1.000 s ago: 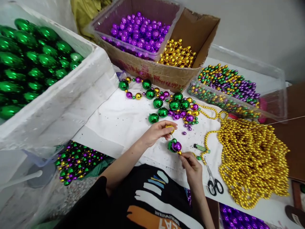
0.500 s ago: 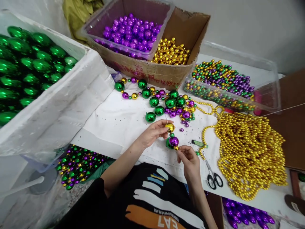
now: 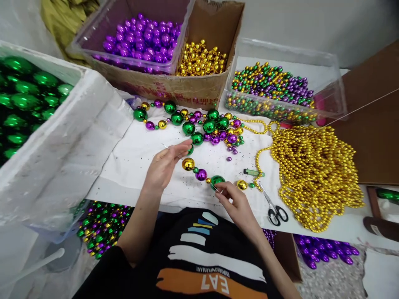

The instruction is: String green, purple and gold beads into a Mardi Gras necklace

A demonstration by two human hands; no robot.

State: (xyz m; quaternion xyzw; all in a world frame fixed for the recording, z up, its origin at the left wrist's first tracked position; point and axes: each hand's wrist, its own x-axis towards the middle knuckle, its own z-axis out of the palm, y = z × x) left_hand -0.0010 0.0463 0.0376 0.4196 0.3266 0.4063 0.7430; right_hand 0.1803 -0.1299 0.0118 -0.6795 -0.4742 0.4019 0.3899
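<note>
A short row of shiny beads hangs between my hands: a gold bead, a small green one, a purple bead, a small gold one and a large green bead. My left hand pinches a thin needle at the row's gold end, its fingers nearly straight. At the other end, my right hand has thumb and forefinger closed on a thin thread beside the large green bead. A second gold bead lies just beyond my right fingers. Loose green beads lie past my left fingertips.
Scissors and a green lighter lie at right, near a heap of gold bead strands. Behind stand a cardboard box and a clear bin of mixed beads. A white foam box stands left.
My left hand has moved left and off the gold bead to the needle. The beads, bunched before, are now spread along the thread. The view has shifted too.
</note>
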